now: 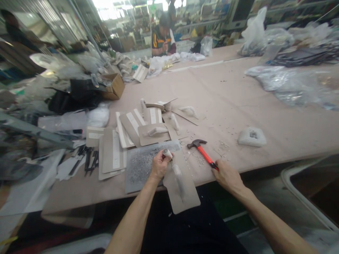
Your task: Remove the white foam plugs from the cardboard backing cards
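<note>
My left hand [159, 165] is closed on a small whitish wrapped piece [167, 153], beside a grey slab [140, 169] strewn with dark specks. Just below it, a beige card [182, 190] with a pale wrapped strip along its middle hangs over the table's front edge; whether my fingers also hold it is unclear. At the right, my right hand [227, 174] grips the end of a hammer [204, 154] with a red handle. The hammer's dark claw head rests on or just over the table, pointing left, among small whitish crumbs.
Beige cards [108, 150] and wrapped pieces lie left and beyond the slab. A white block [251, 137] sits at right. Plastic bags [299, 83], black cloth and a cardboard box [116, 86] line the table [206, 91]. Across it is a person [161, 40].
</note>
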`<state>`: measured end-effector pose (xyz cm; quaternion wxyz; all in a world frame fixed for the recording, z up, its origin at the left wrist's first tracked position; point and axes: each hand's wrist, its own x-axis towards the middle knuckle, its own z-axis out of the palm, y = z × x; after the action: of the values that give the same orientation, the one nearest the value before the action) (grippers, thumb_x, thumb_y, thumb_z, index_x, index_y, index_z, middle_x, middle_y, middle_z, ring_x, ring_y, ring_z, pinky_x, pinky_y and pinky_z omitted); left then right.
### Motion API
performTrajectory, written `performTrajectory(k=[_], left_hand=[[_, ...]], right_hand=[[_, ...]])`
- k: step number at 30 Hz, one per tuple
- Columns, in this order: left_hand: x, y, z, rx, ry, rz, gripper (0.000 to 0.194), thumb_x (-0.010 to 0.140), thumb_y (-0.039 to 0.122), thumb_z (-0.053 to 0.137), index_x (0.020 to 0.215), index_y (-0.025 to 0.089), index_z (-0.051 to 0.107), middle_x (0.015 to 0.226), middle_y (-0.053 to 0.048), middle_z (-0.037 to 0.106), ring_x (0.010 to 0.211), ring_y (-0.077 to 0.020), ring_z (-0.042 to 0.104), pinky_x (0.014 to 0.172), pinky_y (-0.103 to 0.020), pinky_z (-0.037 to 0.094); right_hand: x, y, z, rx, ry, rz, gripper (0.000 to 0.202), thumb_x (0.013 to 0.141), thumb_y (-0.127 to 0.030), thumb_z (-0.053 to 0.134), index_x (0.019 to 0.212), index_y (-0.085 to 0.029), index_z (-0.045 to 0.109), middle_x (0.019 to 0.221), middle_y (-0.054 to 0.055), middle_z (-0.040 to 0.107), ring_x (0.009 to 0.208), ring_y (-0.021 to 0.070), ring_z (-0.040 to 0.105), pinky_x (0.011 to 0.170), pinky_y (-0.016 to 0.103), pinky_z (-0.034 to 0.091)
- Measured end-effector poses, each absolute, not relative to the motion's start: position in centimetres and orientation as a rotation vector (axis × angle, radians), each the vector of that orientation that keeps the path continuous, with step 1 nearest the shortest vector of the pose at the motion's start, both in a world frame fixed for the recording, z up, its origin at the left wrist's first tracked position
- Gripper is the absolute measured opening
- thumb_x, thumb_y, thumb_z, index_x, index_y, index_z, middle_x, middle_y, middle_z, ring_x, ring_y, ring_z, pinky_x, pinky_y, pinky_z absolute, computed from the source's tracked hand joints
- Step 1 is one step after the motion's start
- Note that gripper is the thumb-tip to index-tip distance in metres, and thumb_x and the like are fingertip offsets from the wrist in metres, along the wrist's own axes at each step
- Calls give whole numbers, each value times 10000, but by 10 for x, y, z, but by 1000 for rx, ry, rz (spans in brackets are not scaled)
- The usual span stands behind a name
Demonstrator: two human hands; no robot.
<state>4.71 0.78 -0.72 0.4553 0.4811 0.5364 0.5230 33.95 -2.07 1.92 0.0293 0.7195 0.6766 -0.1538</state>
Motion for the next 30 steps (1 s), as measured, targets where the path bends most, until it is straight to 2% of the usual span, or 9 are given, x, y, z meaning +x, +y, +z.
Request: performTrajectory(k=[3,8,10,12,15,18,22,27,30], left_hand=[[46,8,-9,1182,1311,1294,254,793,396,717,931,184,699,892,-55,764,828,-204,711,773,-297,556],[46,6,-10,1337,1353,1269,168,834,318,672,949,200,708,904,-42,756,837,-194,695,789,-283,528],[47,4,-8,1435,1373,1263,149,834,267,646,952,207,712,882,-31,745,821,-188,681,785,-279,517],[48,2,-6,1535,1380,1246,163,844,245,617,971,211,715,851,-23,728,779,-180,659,762,-274,505],[50,-1,-5,1597,1377,1218,199,871,263,594,1019,218,717,811,-14,702,714,-168,624,714,-263,486],[50,-3,-6,1587,1375,1220,198,869,265,599,1020,224,719,778,-6,683,688,-166,605,696,-261,476],[50,-3,-8,1625,1388,1219,174,879,243,581,989,212,712,782,-11,680,702,-166,610,692,-263,475],[49,0,-12,1675,1385,1197,175,877,226,563,991,195,693,839,-23,695,753,-167,624,728,-263,479],[49,0,-11,1676,1406,1186,170,876,222,564,990,193,686,795,-14,676,723,-161,610,710,-256,470]], right_hand=[[338,-14,22,2281,2050,-858,49,881,-232,531,893,-186,541,774,44,598,721,191,563,631,302,340],[319,-12,42,2302,1275,-2316,141,786,-258,542,887,-228,448,616,-70,443,468,108,385,457,240,326],[307,-16,56,2284,1173,-2487,150,827,-337,526,882,-232,434,627,-78,415,433,91,326,411,227,290],[298,-21,71,2398,1489,-2293,202,883,-428,472,841,-237,423,624,-64,420,443,97,344,415,233,285],[292,-29,90,2459,2316,-1516,298,921,-505,410,786,-240,417,608,-23,459,517,132,416,499,265,309],[295,-30,102,2231,2649,-858,277,916,-468,424,763,-238,417,578,-12,437,502,135,351,525,293,231],[304,-20,132,1975,2716,-550,253,900,-404,484,728,-232,414,536,-20,415,452,114,257,505,303,151],[295,-22,183,2329,3216,122,279,998,-400,453,785,-219,450,532,-49,432,434,106,365,474,257,242],[287,-30,164,2097,3325,293,282,1023,-326,396,776,-208,468,524,-39,460,429,109,390,464,258,234]])
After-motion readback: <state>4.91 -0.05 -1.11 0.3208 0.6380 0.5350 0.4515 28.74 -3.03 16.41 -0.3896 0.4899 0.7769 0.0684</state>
